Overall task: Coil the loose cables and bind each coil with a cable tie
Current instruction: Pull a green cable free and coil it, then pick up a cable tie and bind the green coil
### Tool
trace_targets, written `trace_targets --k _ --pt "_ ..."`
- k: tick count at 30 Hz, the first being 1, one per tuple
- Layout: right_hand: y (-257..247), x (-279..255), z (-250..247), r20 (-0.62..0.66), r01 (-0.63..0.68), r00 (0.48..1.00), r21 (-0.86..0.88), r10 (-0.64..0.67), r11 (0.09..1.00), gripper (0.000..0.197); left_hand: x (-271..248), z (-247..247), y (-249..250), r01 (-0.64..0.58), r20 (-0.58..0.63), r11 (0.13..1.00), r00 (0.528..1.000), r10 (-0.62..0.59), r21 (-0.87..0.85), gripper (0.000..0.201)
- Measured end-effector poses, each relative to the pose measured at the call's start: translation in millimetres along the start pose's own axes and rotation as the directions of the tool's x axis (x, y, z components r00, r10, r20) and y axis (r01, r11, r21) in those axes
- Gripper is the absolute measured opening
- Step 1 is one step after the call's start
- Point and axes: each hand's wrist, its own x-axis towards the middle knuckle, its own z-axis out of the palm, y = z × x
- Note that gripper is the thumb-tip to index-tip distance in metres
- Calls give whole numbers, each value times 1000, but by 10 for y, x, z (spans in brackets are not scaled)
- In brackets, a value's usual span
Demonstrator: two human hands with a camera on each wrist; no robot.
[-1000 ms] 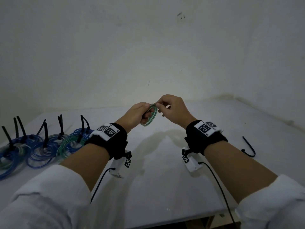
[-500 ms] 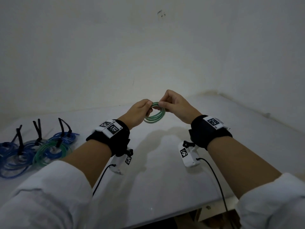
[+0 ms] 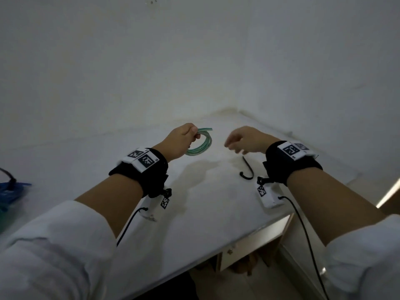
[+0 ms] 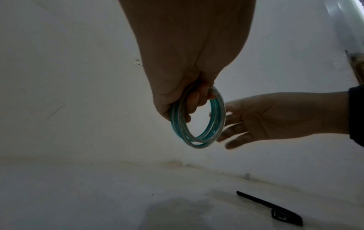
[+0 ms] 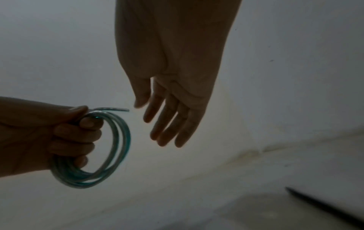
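Head view, left hand (image 3: 180, 138) gripping glossy green coil (image 3: 200, 144)

Plenty of bare table (image 3: 194, 213) under and between both hands, only the black cable tie (image 3: 247, 169) lying flat below the right hand (image 3: 249, 139). The walls meet in a corner just behind, and bound coils (image 3: 10, 189) crowd the far left edge

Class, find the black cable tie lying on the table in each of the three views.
Head: cable tie right of centre, beside the right wrist.
Left wrist: lower right.
Right wrist: bottom right corner, blurred.
Shared landmark: green cable coil gripped by the left hand.
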Motion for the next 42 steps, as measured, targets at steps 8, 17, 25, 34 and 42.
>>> trace_targets --k 8,17,25,34,42 --pt "406 -236 -17 154 -208 942 -432 299 878 33 76 237 18 28 -21 998 999 -29 -64 33" --pt "456 -146 106 236 1 962 -499 135 867 15 73 180 -22 62 -51 995 997 -66 -72 34" --pt "135 -48 200 96 228 972 -199 -213 953 10 -10 -79 -139 140 -151 990 979 -137 9 36" --pt "-725 95 612 -17 479 878 30 -478 878 12 -313 -565 -310 239 -243 968 946 -214 76 38" --pt "-1355 286 1004 -47 620 772 -168 -634 767 12 -624 -994 -356 309 -277 951 914 -295 5 30"
